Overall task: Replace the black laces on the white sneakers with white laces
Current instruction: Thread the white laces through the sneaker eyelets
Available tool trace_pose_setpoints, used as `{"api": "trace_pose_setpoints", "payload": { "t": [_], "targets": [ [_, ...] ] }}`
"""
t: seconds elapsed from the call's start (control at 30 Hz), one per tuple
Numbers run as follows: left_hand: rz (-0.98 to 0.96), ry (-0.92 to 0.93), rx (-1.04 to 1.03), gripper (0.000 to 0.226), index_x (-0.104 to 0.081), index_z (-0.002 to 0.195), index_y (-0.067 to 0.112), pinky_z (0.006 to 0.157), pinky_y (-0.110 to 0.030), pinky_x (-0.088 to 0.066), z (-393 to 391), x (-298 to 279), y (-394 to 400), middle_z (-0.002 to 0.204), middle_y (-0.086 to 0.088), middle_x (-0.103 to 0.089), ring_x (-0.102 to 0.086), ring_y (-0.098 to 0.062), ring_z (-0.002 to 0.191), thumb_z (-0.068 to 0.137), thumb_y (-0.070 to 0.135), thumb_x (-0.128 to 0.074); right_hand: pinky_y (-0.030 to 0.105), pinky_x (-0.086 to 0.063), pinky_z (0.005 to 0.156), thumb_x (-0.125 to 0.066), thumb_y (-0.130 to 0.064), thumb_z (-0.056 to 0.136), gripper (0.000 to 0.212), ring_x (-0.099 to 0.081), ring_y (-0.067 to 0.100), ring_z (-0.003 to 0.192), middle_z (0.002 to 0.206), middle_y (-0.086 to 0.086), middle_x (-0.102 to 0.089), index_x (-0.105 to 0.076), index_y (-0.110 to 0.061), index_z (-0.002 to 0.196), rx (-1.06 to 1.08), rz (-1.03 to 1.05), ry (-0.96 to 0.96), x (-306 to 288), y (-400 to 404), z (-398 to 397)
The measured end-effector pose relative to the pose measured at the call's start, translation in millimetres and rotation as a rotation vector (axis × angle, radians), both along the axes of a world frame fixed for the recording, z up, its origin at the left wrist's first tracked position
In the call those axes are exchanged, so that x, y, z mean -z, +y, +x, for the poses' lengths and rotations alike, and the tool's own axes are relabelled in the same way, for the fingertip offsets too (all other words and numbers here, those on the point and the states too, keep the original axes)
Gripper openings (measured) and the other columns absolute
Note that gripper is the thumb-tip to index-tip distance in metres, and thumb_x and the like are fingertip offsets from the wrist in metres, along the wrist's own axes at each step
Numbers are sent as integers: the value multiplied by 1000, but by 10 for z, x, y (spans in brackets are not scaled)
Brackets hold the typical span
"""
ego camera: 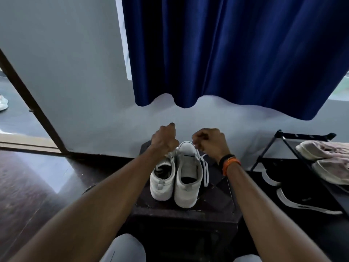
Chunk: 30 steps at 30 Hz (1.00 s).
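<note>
Two white sneakers stand side by side on a dark stool [188, 214], heels toward me: the left sneaker [163, 180] and the right sneaker [188, 178]. A white lace [204, 168] runs up from the right sneaker's front and hangs in loops down its right side. My left hand [165, 138] is curled above the sneakers' toes and grips a lace end. My right hand [209, 141], with a black and orange wristband, pinches the white lace over the right sneaker's toe. No black lace is visible.
A black shoe rack [294, 144] at the right holds pale shoes [324, 150] on top and black shoes with white soles [306, 203] below. A blue curtain [236, 53] hangs on the wall behind. An open doorway [17, 103] lies at the left. My knees show at the bottom.
</note>
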<state>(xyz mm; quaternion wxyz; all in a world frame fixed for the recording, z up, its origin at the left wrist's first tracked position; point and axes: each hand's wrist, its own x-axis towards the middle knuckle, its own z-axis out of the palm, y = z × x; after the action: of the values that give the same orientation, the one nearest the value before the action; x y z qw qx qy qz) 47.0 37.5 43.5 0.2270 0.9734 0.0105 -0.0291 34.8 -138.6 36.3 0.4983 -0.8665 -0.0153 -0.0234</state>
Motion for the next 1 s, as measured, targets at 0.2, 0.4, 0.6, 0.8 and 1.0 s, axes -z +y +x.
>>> {"api": "trace_pose_setpoints", "payload": {
  "t": [0.2,0.4,0.6,0.8,1.0],
  "targets": [
    [-27,-37,89,18,-75,92,13,90,-42,-52,-140,139,-143,104,-11,-67,-62,-33,101,76,20,-68,33,-56,89,-66,-2,80,23,-71,16,92,87,-1,-78,-81,-20,83,-79,-160,-18,301,105,-85],
    [8,-27,55,51,-74,79,20,101,-42,-34,-279,287,-165,93,-1,-72,-59,-28,109,69,59,-44,38,-57,88,-65,-2,77,25,-71,14,88,84,-4,-78,-83,-18,84,13,-90,13,424,129,-169],
    [74,-104,82,62,-74,83,25,102,-42,-26,-458,225,-99,111,4,-63,-47,-27,116,66,68,-32,41,-55,78,-54,-32,70,30,-69,26,89,86,1,-76,-76,-20,86,49,-209,-56,451,226,-376],
    [20,-307,70,12,-73,75,27,98,-35,-21,-595,433,-10,113,8,-59,-48,-26,114,77,36,-66,36,-44,62,-68,-17,87,7,-58,36,92,85,10,-68,-70,-14,93,85,-560,-327,620,269,-483],
    [170,-283,120,34,-70,80,17,96,-42,-32,-704,340,-275,85,-5,-67,-56,-32,96,75,42,-47,38,-50,61,-68,-9,81,7,-60,31,82,76,5,-67,-69,-16,84,29,-599,-324,674,109,-368]
  ]
}}
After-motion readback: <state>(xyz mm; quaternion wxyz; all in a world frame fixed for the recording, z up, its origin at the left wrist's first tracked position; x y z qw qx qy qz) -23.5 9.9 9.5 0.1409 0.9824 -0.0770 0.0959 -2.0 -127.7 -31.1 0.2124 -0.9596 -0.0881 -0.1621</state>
